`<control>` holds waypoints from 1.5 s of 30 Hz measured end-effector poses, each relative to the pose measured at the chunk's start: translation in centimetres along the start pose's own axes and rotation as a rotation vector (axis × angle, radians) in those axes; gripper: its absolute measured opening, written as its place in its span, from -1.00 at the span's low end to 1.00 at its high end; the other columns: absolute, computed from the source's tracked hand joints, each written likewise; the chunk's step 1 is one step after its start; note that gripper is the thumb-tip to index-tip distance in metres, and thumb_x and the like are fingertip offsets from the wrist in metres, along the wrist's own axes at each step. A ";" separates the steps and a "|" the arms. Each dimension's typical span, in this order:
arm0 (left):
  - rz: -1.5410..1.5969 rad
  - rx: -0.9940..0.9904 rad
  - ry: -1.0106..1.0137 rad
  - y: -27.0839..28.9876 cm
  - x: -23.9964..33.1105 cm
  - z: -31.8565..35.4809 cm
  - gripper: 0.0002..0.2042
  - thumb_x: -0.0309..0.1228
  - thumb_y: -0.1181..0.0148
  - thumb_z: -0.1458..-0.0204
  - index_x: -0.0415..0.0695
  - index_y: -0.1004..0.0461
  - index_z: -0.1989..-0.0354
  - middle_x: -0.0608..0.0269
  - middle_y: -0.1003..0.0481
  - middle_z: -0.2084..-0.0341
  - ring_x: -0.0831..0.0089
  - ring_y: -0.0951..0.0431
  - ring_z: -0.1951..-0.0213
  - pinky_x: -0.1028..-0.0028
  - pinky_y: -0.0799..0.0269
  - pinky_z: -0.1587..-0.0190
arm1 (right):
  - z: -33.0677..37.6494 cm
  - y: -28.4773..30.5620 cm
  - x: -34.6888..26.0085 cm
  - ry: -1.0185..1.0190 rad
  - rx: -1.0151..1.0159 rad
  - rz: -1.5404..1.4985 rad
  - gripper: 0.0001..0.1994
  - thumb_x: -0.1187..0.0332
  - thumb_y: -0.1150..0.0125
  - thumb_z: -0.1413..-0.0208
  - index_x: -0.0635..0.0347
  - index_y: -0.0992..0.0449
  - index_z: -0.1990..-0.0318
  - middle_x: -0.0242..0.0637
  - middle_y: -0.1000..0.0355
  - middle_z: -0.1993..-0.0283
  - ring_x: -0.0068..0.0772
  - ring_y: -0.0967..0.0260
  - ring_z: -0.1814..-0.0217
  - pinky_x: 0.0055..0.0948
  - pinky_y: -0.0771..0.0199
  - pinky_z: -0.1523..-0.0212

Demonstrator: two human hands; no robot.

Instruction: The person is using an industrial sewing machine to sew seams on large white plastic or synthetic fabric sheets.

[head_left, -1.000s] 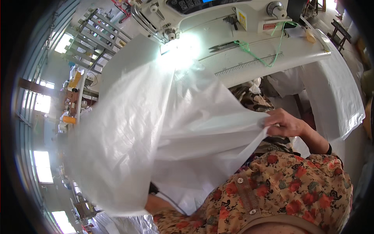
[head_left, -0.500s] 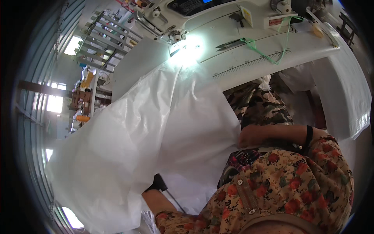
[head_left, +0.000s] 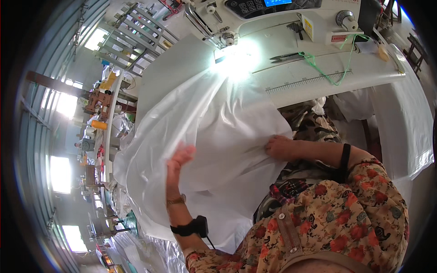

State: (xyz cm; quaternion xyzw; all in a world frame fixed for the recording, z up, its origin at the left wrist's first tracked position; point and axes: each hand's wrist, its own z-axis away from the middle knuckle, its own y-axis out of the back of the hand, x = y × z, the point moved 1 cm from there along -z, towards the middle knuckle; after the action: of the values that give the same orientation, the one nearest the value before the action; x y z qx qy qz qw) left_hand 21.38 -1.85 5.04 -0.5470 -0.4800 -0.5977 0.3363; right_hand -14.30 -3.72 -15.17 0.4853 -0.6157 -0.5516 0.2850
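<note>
A large white, slightly shiny sheet (head_left: pixel 232 136) hangs in folds from the sewing machine (head_left: pixel 218 27) and spreads over my lap. Its far end gathers beneath the needle area, where a bright lamp glare hides the detail. My right hand (head_left: pixel 278 148) is closed on the sheet's right part, its fingertips partly lost in the material. Raised over the left part of the sheet is my left hand (head_left: pixel 181 155), its fingers smeared by motion. I cannot make out whether it touches the sheet.
On the machine bed lie dark thread snips (head_left: pixel 286 58) and a green cord (head_left: pixel 318 68), beside a printed ruler scale (head_left: pixel 309 81). More white material (head_left: pixel 400 123) hangs at the right. An orange thread cone (head_left: pixel 99 124) stands on a bench at the left.
My left hand has come out from under the sheet and risen in front of it. The sheet's left side has drawn in and dropped. My right hand, hidden before, now shows; the view has shifted.
</note>
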 end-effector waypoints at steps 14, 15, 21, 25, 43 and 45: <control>0.211 0.437 -0.307 -0.1 7.4 -13.7 -0.33 0.03 0.24 -0.28 -0.12 0.19 -0.42 0.02 0.06 -0.39 0.04 -0.12 -0.33 0.09 -0.16 -0.29 | -15.5 18.6 8.4 -0.886 1.038 -1.850 -0.44 0.50 0.07 -0.23 0.63 0.11 -0.28 0.12 -0.12 -0.24 0.00 -0.44 -0.02 -0.25 -0.59 0.08; 0.231 0.430 -0.303 -0.4 7.5 -13.9 -0.34 0.01 0.24 -0.29 -0.12 0.19 -0.42 0.02 0.06 -0.39 0.04 -0.13 -0.33 0.09 -0.17 -0.29 | -15.9 19.0 9.0 -0.886 1.066 -1.916 -0.46 0.52 0.12 -0.23 0.62 0.12 -0.28 0.10 -0.09 -0.25 0.01 -0.43 -0.04 -0.25 -0.59 0.05; 0.195 0.418 -0.291 -0.3 8.3 -14.1 -0.37 -0.05 0.24 -0.31 -0.13 0.20 -0.42 -0.01 0.05 -0.38 0.02 -0.18 -0.30 0.10 -0.24 -0.26 | -18.0 18.4 9.8 -0.972 1.088 -1.921 -0.65 0.49 0.06 -0.21 0.53 -0.18 -0.09 0.01 -0.28 -0.03 -0.18 -0.47 0.15 -0.35 -0.60 0.20; 0.193 0.455 -0.263 -0.2 8.7 -14.0 -0.35 -0.05 0.21 -0.30 -0.16 0.20 -0.41 -0.03 0.05 -0.38 0.00 -0.20 -0.29 0.10 -0.25 -0.26 | -18.5 17.4 8.8 -0.959 1.139 -1.908 -0.71 0.43 -0.04 -0.20 0.46 -0.27 0.01 -0.10 -0.36 0.12 -0.25 -0.44 0.28 -0.35 -0.59 0.25; -0.055 0.403 -0.098 -0.1 7.7 -11.0 -0.38 -0.03 0.21 -0.30 -0.18 0.06 -0.39 -0.03 -0.13 -0.31 0.11 -0.30 -0.24 0.19 -0.27 -0.21 | -12.6 16.0 -3.6 -0.429 0.195 -2.125 -0.86 0.30 -0.06 -0.20 0.16 -0.44 0.28 -0.33 -0.45 0.32 -0.39 -0.44 0.27 -0.33 -0.46 0.06; -0.089 0.405 -0.042 0.1 7.1 -9.2 -0.40 -0.03 0.20 -0.30 -0.19 -0.01 -0.37 -0.03 -0.19 -0.27 0.13 -0.31 -0.23 0.21 -0.28 -0.21 | -9.7 16.1 -5.3 -0.418 0.174 -2.065 -0.82 0.27 -0.02 -0.21 0.17 -0.45 0.27 -0.30 -0.47 0.27 -0.37 -0.46 0.19 -0.30 -0.41 -0.05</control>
State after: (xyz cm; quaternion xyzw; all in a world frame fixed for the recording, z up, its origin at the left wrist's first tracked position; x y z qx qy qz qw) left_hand 17.18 -9.70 12.59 -0.4586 -0.6210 -0.4917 0.4029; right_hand -8.34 -4.02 3.44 0.6877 0.0216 -0.5529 -0.4700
